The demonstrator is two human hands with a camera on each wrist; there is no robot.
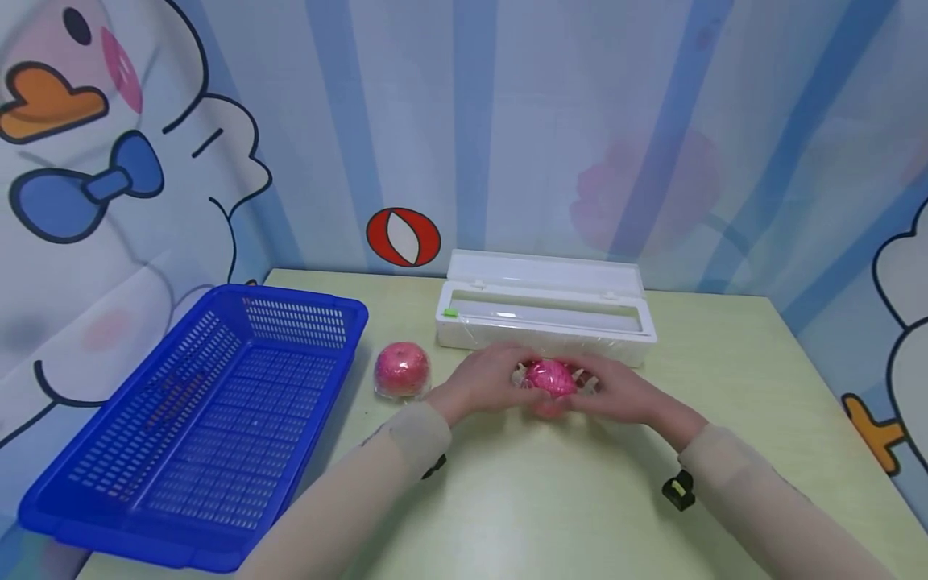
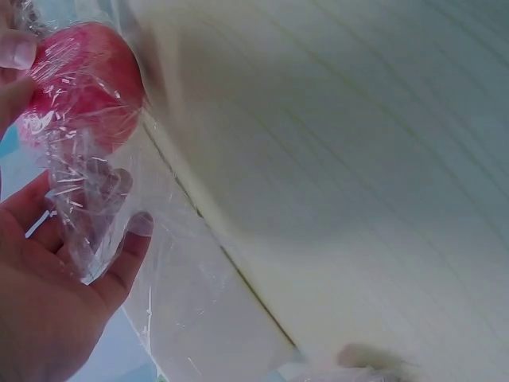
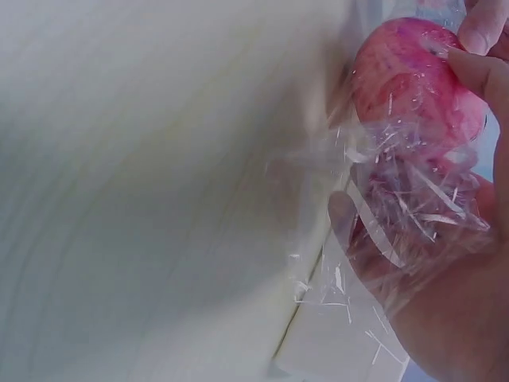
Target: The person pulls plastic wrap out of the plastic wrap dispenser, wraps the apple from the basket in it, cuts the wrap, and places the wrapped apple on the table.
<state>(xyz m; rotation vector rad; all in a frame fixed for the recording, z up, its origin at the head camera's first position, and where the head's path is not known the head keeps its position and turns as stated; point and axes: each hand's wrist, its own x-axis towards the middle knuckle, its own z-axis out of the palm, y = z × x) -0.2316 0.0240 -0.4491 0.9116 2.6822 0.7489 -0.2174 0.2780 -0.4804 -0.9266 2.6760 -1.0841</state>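
Both hands hold a round pink-red fruit (image 1: 549, 377), loosely wrapped in clear plastic film, just above the table. My left hand (image 1: 493, 380) grips it from the left, and my right hand (image 1: 615, 388) grips it from the right. In the left wrist view, crumpled film (image 2: 83, 195) hangs from the fruit between the fingers. The right wrist view shows bunched film (image 3: 413, 195) against the right palm, with a thumb pressing on the fruit (image 3: 413, 87). Directly behind the hands stands a white cling film box (image 1: 500, 332), its lid raised.
A second pink-red fruit (image 1: 402, 369), covered in shiny film, sits on the table left of the hands. Farther left is a large blue plastic basket (image 1: 254, 419). A printed curtain (image 1: 507, 145) hangs behind the pale table (image 1: 522, 515).
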